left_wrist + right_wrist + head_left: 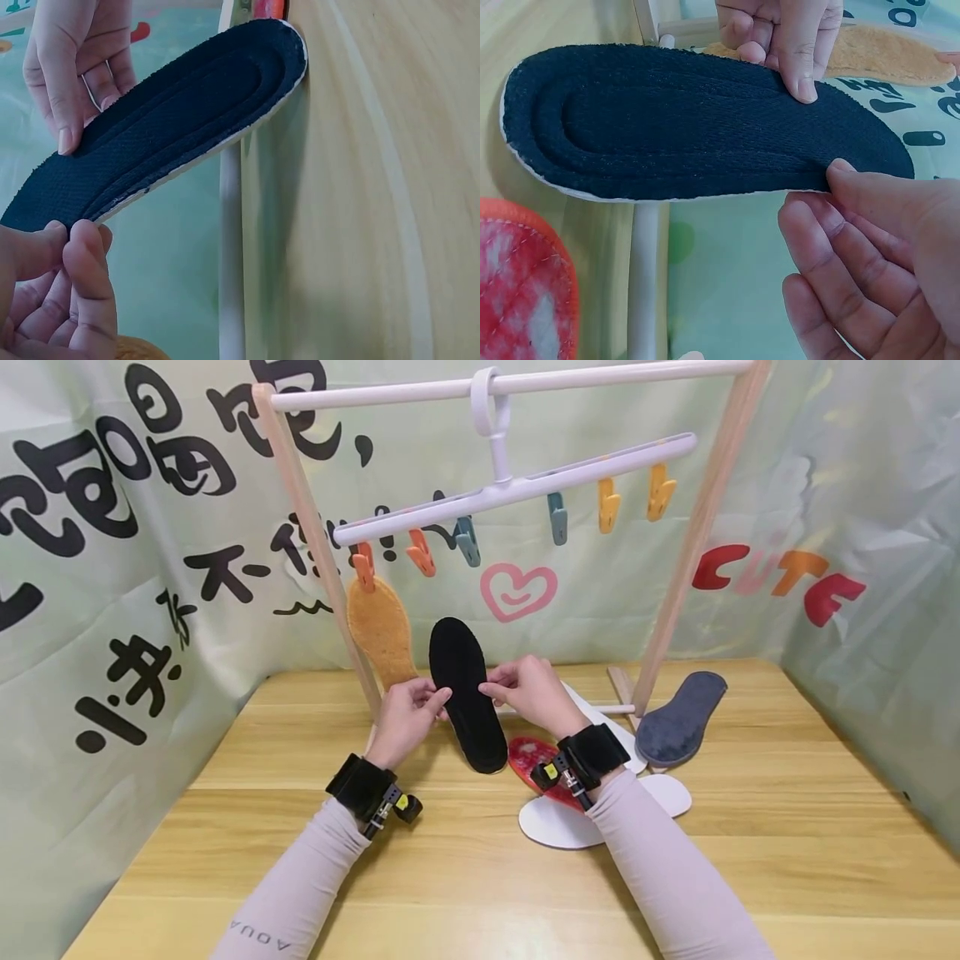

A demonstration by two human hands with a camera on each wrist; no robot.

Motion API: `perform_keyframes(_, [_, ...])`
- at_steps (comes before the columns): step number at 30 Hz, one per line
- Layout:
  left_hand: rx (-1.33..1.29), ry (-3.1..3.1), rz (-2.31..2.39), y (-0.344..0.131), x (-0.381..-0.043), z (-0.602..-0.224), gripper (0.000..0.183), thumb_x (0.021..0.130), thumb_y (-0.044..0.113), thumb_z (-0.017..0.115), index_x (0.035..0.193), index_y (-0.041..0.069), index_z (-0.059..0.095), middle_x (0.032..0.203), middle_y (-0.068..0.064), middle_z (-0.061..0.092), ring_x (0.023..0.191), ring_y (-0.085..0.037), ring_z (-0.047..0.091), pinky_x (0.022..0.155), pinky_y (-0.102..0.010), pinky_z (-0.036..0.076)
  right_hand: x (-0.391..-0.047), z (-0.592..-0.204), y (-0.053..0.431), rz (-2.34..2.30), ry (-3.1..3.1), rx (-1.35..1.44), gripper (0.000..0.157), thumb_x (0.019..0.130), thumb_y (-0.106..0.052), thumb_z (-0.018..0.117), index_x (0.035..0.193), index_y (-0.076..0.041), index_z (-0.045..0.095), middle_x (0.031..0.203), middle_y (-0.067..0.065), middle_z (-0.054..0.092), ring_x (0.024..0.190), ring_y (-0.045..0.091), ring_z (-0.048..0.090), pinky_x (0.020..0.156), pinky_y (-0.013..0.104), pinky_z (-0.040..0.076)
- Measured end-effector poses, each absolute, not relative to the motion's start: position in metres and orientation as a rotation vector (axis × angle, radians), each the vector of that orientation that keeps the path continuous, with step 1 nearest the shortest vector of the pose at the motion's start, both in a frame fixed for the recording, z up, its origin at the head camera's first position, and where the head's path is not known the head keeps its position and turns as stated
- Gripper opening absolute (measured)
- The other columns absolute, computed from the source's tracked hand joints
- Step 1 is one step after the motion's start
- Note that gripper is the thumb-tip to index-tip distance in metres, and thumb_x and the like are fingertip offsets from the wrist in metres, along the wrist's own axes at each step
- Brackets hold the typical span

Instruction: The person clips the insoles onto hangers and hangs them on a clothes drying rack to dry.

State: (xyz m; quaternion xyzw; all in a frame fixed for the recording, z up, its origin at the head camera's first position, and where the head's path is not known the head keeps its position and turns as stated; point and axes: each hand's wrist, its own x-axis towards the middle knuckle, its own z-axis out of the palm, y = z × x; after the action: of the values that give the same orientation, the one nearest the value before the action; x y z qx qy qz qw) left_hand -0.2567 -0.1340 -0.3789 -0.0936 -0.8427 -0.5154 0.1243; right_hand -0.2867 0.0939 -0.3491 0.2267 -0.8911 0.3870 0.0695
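A black insole with a pale underside edge is held upright above the wooden table. My left hand pinches its left edge between thumb and fingers. On the opposite edge, my right hand pinches it the same way. In the right wrist view the black insole shows ridged contours at its heel. Just left of it, a tan insole hangs from an orange clip on the white hanger. Beside that clip, another orange clip holds nothing.
The hanger hangs from a wooden rack; blue clips and yellow clips line it. On the table lie a red patterned insole, a white insole and a dark grey insole. A printed cloth surrounds the table.
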Motion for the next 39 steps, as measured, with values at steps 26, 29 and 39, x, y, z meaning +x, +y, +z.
perform_keyframes(26, [-0.384,-2.345,-1.491,-0.150,-0.256,-0.368,0.025,0.104,0.016,0.072,0.085,0.001,0.069,0.072,-0.017,0.074,0.067,-0.035,0.075,0.058,-0.020,0.057,-0.277,-0.294,0.072,1.143,-2.549,0.726,0.046,0.104,-0.029,0.073,0.142,-0.005,0.066,0.122,0.014,0.080,0.110,0.031,0.079,0.099,0.045,0.064])
perform_keyframes(29, [-0.387,-2.343,-1.494,-0.152,-0.257,-0.368,0.025,0.105,0.017,0.072,0.085,0.001,0.069,0.072,-0.017,0.074,0.069,-0.039,0.075,0.057,-0.020,0.056,-0.276,-0.287,0.069,1.134,-2.530,0.740,0.049,0.105,-0.031,0.072,0.146,-0.005,0.063,0.129,0.015,0.078,0.116,0.032,0.078,0.102,0.046,0.063])
perform_keyframes(39, [-0.406,-2.321,-1.474,-0.155,-0.257,-0.364,0.025,0.105,0.018,0.072,0.086,0.003,0.069,0.073,-0.019,0.074,0.068,-0.035,0.074,0.054,-0.018,0.050,-0.273,-0.262,0.056,1.064,-2.465,0.806,0.059,0.107,-0.033,0.069,0.156,-0.005,0.054,0.144,0.016,0.070,0.129,0.032,0.071,0.113,0.045,0.057])
